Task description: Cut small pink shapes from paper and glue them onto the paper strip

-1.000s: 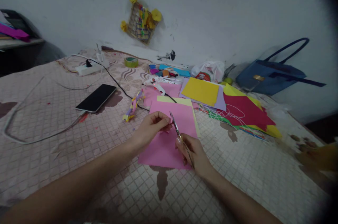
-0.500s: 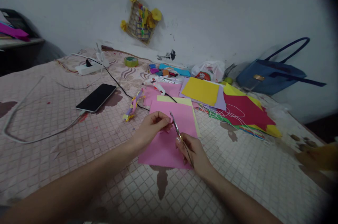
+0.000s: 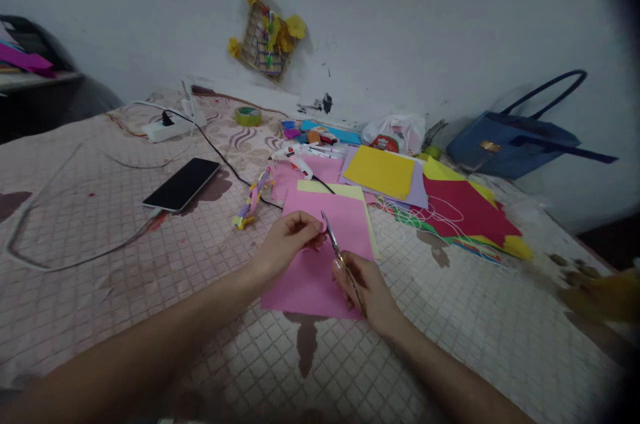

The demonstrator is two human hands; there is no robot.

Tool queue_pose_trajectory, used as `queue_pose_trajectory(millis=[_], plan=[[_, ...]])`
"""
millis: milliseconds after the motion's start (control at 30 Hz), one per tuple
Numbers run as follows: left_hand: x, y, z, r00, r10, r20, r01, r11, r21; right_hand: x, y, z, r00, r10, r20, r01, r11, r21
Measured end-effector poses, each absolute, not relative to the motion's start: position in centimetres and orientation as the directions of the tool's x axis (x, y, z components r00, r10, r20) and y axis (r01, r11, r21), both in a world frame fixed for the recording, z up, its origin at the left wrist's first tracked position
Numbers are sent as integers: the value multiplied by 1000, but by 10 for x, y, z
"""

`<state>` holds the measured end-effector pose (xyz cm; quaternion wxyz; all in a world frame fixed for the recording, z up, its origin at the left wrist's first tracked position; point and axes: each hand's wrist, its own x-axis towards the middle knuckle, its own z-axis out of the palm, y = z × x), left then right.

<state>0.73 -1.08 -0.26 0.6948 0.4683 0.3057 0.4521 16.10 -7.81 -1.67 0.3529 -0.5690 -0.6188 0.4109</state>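
Neither hand has moved visibly since a second ago; both keep the same pose at the centre of the frame. Left forearm enters from the lower left corner and slants up to the left hand (image 3: 287,244), whose wrist is nearly straight, thumb and forefinger pinching a small pink scrap (image 3: 324,227), the other fingers curled beneath. Right forearm rises from the lower right edge, slanting up and left; the right hand (image 3: 369,291) is closed round the handles of the scissors (image 3: 333,239), its fingers bent. The blades point up and slightly left, tips just beside the scrap; whether they touch it, I cannot tell. Both hands are over a pink sheet (image 3: 305,287) at centre, which lies on a pale yellow sheet (image 3: 330,189) showing along its top and right edges. Above, near the middle of the frame, lies a glue gun (image 3: 301,165); left of centre, a braid (image 3: 253,199), and farther left, a tablet (image 3: 183,185).
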Motion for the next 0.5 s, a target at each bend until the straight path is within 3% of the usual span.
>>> queue_pose_trajectory(millis=[500], plan=[[8, -11, -2, 392, 920, 5, -351, 144, 925, 160, -78, -18, -90, 996, -26, 397, 12, -918]])
